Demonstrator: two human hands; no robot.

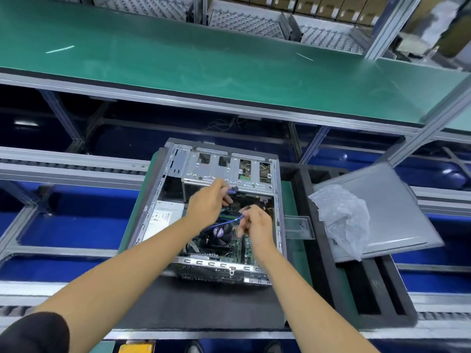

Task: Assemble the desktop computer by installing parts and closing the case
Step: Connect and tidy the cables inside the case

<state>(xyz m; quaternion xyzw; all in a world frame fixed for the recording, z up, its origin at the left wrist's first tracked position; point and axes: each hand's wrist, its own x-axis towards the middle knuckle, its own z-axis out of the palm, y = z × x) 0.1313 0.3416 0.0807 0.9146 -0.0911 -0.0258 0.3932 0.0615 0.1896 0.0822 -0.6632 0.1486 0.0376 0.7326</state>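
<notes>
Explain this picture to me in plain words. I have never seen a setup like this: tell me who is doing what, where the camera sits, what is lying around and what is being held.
No machine is at work here: a person uses two bare hands. The one picture comes from a camera worn on the person's head, looking forward and down along both arms.

In the middle lies an open computer case on its side on a dark foam mat, so you look in at the circuit board and its round fan. The left hand holds a small purple plug near the metal drive cage. The right hand pinches a thin blue cable that runs across above the fan.

To the right, the grey side panel lies off the case, with crumpled bubble wrap on it. Beyond runs a long green conveyor belt.
</notes>
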